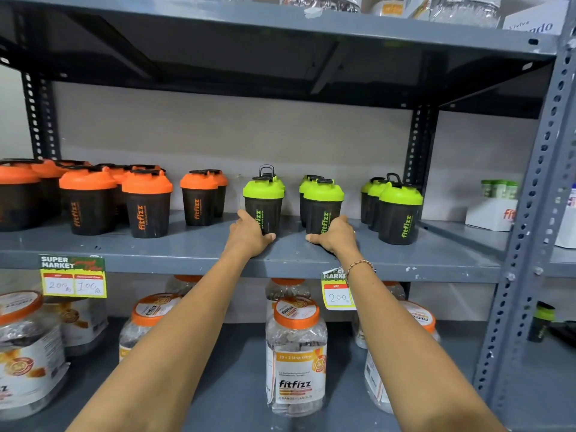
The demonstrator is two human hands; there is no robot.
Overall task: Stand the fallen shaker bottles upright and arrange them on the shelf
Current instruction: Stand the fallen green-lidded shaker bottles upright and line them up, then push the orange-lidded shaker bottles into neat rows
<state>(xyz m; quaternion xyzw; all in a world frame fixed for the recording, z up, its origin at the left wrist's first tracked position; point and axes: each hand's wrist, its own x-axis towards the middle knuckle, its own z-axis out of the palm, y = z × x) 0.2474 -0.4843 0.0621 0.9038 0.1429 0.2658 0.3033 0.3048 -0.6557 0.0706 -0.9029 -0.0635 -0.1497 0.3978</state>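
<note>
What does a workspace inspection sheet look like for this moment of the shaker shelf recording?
Surface: grey metal shelf, scuffed front edge.
Job's things: orange-lid shakers left, green-lid shakers right, all upright.
Clutter: price tags on the edge.
Grippers: left hand holds a green shaker's base; right hand holds the next one's.
Cables: nothing seen.
Surroundings: fitfizz jars below, packets above.

left hand on green-lid shaker, right hand on another — both upright
</note>
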